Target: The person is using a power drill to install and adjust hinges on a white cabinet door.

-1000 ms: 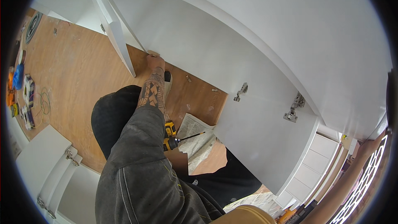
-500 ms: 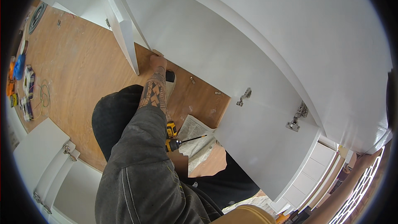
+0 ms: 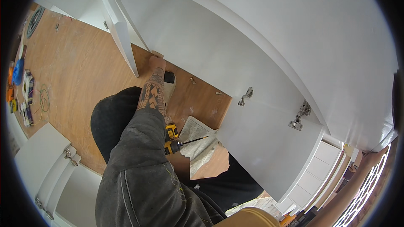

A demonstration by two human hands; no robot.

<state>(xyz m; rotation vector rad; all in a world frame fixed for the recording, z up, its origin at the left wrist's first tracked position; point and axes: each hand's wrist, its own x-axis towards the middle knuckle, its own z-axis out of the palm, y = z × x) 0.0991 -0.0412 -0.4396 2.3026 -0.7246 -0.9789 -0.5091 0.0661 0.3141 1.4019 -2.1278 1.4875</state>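
We judge the white cabinet panel (image 3: 198,46) stiff, smooth and rather heavy, best gripped along its edges. It stands over the wooden floor (image 3: 80,71), matt white, steel hinges (image 3: 298,117) on the door beside it. Our left hand (image 3: 156,64) presses its lower edge. Our right hand, hidden, seems to hold the yellow drill (image 3: 172,138); we cannot tell its grip.

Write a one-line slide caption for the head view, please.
Tattooed left hand on white cabinet panel's lower edge; yellow-black cordless drill by the lap.
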